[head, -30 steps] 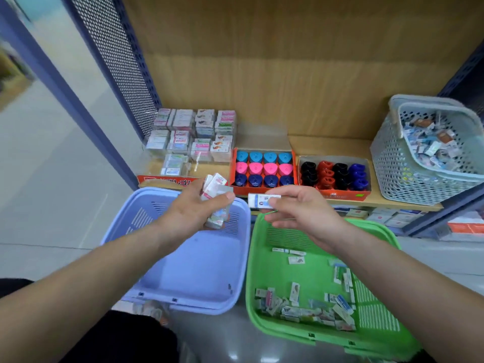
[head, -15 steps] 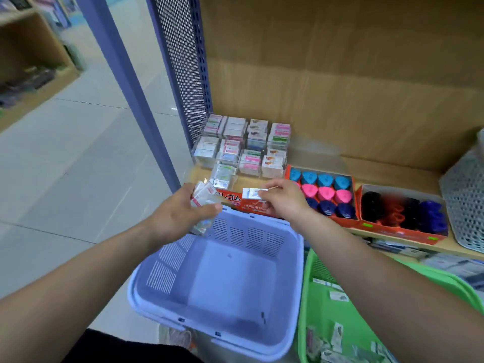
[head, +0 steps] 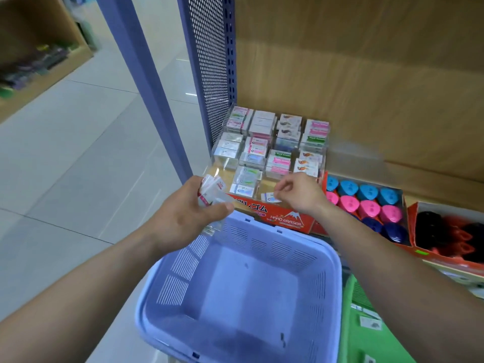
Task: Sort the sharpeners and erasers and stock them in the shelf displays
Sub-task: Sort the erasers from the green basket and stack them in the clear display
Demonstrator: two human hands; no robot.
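- Right now I am watching the left hand [head: 183, 218] gripping a bundle of erasers [head: 212, 191]. Its fingers are curling round the white, red-striped packs and the thumb is pressing across their near side, so the packs are sticking up past the knuckles.
- I am seeing the right hand [head: 301, 195] with its fingers curled in, thumb and forefinger pinching a single eraser [head: 269, 197] by its right end. The small white-and-blue piece is poking out to the left of the fingertips.
- That eraser is sitting just behind the top edge of the red box [head: 285, 218], in front of the clear display [head: 218, 163]. I cannot tell whether it is touching anything beneath it.
- The display is standing on the shelf [head: 419, 179] beside the perforated panel [head: 209, 74], with erasers stacked in its compartments.
- Blue and pink sharpeners [head: 366, 203] are lying to the right of the right hand.
- Both arms are reaching over the lilac basket [head: 337, 271], and the green basket [head: 351, 310] is touching its right side.
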